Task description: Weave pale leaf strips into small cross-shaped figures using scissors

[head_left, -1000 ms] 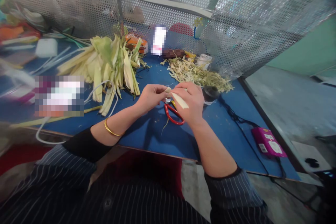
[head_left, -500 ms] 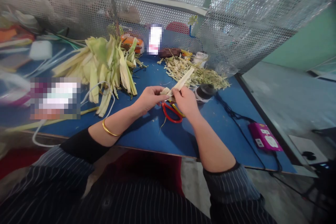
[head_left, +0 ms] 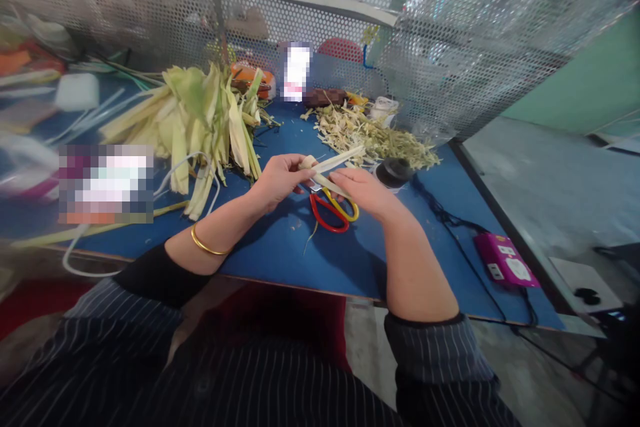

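Pale corn husk strips (head_left: 341, 159) cross between my two hands above the blue table. My left hand (head_left: 281, 181) is closed, pinching a folded or rolled end of husk between thumb and fingers. My right hand (head_left: 369, 191) holds a second length of the husk, its fingers closed along it; the fingertips are partly hidden. One free strip end points up and to the right, toward the scraps. Just below the hands lie scissors (head_left: 330, 225) with one red and one yellow handle, their blades mostly hidden under the husk and hands.
A heap of corn husks (head_left: 187, 117) lies to the left, a pile of shredded husk (head_left: 373, 133) behind. A black-topped spool (head_left: 394, 173) stands beyond my right hand. A purple power strip (head_left: 506, 260) and black cables lie right. Perforated mesh (head_left: 320, 20) closes the back.
My right hand has moved right and turned flatter. The husk strip that pointed up steeply now slants lower, with another length running to my right hand. More of the scissors' yellow handle shows.
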Action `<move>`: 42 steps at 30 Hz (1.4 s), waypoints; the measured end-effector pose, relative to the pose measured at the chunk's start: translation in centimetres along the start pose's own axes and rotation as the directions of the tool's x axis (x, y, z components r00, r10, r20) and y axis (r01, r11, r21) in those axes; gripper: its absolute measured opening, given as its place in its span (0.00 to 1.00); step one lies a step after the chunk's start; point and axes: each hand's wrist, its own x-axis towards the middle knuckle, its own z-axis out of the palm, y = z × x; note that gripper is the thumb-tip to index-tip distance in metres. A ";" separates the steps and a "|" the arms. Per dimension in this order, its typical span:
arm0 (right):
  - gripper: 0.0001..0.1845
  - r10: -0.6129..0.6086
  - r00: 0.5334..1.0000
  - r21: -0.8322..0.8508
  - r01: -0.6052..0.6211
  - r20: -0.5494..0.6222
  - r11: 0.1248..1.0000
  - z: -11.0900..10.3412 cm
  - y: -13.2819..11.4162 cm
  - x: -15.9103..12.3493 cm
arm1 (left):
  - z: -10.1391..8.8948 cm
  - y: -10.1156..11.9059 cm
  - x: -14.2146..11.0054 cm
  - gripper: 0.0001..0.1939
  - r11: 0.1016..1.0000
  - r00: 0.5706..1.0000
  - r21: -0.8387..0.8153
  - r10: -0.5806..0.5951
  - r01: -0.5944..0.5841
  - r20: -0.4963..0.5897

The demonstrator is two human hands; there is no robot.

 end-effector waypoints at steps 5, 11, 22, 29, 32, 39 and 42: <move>0.11 -0.018 0.993 0.018 0.016 0.118 1.000 -1.4 -0.4 -0.9 | -0.6 0.6 0.1 0.06 1.000 0.997 -0.014 -0.021 0.022 0.072; 0.12 -0.012 0.992 0.198 -0.014 0.128 0.980 -0.3 -0.5 -0.9 | -0.7 0.0 0.3 0.10 0.999 0.998 -0.048 -0.004 0.007 0.070; 0.21 -0.049 0.997 0.332 0.026 0.061 0.943 0.1 -0.8 -1.0 | -0.5 0.2 0.4 0.11 1.000 0.998 -0.015 0.013 -0.014 -0.061; 0.16 -0.087 0.996 0.517 0.068 0.013 0.853 -0.3 -1.4 -1.5 | -0.5 0.7 0.2 0.09 0.998 0.997 -0.056 -0.016 0.012 -0.070; 0.14 -0.107 0.971 0.453 0.195 -0.212 0.870 0.3 -1.1 -1.1 | -0.4 0.8 0.1 0.07 0.998 1.000 -0.050 -0.025 0.024 -0.013; 0.14 -0.075 0.867 0.362 0.282 -0.492 0.889 1.4 -1.0 -0.5 | -0.3 0.7 -0.1 0.04 1.000 0.993 -0.005 -0.010 0.011 0.117; 0.13 -0.126 0.901 0.266 0.253 -0.415 0.930 1.2 -1.1 -0.6 | -0.2 0.8 0.0 0.04 1.000 0.999 -0.002 0.000 0.000 0.052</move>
